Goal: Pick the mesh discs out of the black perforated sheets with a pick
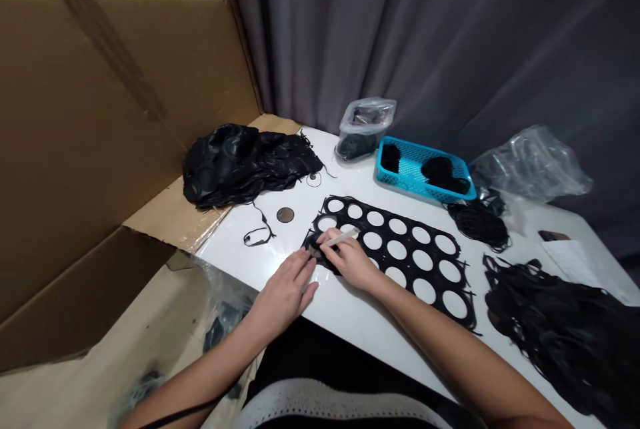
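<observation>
Clock centred on where the hands meet, 12 = far side. Right hand (pixel 347 261) closed in a pinch round a slim white stick (pixel 345 236), held pen-style, lower end down at the near-left corner of the black sheet (pixel 409 243). Left hand (pixel 286 280) open, laid fairly flat, fingertips on or right beside that same corner, nothing seen gripped. Sheet lies flat on the white table (pixel 240 261), running from the fingers out to about 3 o'clock, rows of round openings with white showing through. Corner opening (pixel 315 252) under the fingers looks darker than the rest; cannot tell whether a disc sits in it. Step in hand, judging by pose: detail work with the stick on that corner, left hand steadying. Next move seems to call for light, exact tip control from the right and flat, steady pressure from the left so the thin sheet doesn't ride up. Around: loose dark disc (pixel 285 215) at 10, just beside; black pile (pixel 245 165) at 10 to 11, farther off; clear bag (pixel 364 127) at 1; blue basket (pixel 407 185) at 2; larger black heap (pixel 565 332) between 3 and 4.
</observation>
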`<state>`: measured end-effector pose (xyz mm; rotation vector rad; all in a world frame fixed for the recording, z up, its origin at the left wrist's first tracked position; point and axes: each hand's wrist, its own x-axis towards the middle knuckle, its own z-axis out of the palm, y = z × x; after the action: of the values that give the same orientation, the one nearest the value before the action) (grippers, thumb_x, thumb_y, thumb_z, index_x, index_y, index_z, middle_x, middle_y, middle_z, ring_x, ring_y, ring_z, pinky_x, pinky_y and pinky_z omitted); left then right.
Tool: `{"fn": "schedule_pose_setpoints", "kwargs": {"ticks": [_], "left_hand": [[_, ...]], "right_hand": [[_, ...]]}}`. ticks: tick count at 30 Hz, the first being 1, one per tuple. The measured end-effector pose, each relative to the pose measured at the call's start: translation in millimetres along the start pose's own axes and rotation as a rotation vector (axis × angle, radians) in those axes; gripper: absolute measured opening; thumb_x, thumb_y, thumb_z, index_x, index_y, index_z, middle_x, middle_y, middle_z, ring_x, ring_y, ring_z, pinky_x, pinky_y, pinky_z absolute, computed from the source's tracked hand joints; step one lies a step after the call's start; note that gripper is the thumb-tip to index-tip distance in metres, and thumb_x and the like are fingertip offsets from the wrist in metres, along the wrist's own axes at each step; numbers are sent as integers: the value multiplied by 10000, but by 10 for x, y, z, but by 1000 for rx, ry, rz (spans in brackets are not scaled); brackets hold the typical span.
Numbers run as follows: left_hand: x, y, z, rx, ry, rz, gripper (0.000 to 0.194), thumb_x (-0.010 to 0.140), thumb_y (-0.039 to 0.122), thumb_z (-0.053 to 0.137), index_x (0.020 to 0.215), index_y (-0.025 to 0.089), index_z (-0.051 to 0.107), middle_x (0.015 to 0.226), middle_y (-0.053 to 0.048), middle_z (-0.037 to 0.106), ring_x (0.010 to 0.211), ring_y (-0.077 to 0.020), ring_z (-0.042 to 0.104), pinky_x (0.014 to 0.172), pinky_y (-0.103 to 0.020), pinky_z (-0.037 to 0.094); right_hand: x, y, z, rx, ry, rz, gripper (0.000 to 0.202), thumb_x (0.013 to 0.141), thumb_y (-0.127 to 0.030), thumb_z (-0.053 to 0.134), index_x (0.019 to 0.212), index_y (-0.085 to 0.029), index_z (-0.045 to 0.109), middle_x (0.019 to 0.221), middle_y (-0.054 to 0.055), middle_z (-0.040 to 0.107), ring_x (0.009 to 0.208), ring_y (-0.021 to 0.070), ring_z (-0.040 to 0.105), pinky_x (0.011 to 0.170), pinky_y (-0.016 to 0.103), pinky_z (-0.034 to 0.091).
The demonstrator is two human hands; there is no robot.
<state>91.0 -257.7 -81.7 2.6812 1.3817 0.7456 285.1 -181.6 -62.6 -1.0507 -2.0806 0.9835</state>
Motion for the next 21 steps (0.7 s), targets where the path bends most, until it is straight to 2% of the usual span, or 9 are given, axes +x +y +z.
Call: {"fn": "schedule_pose_setpoints", "kwargs": {"ticks": [6, 15, 21], "left_hand": [[-23, -6, 7, 43, -8, 45, 353, 1002, 229, 486, 1296, 50, 566, 1301, -221, 606, 1320, -331, 529, 1088, -484, 497], [-3, -12, -2, 27, -20, 53, 351, 995, 201, 479, 1301, 47, 552, 1267, -205, 622, 1318, -328, 531, 1100, -498, 486], [4, -19, -16, 5, -46, 42, 355, 995, 193, 463, 1326, 88, 534, 1261, -181, 625, 1336, -317, 515, 1103, -510, 480]], "right_hand": [[-28, 19, 46, 84, -16, 88, 117, 935, -239, 515, 819, -219, 513, 1019, 44, 597, 962, 202, 580, 873, 351, 446], [-16, 1, 70, 79, -19, 80, 155, 938, -231, 506, 785, -222, 483, 1028, 48, 578, 997, 203, 566, 915, 358, 436], [-19, -7, 65, 90, -24, 93, 146, 936, -220, 503, 793, -224, 475, 1028, 42, 572, 998, 202, 563, 915, 357, 431]]}}
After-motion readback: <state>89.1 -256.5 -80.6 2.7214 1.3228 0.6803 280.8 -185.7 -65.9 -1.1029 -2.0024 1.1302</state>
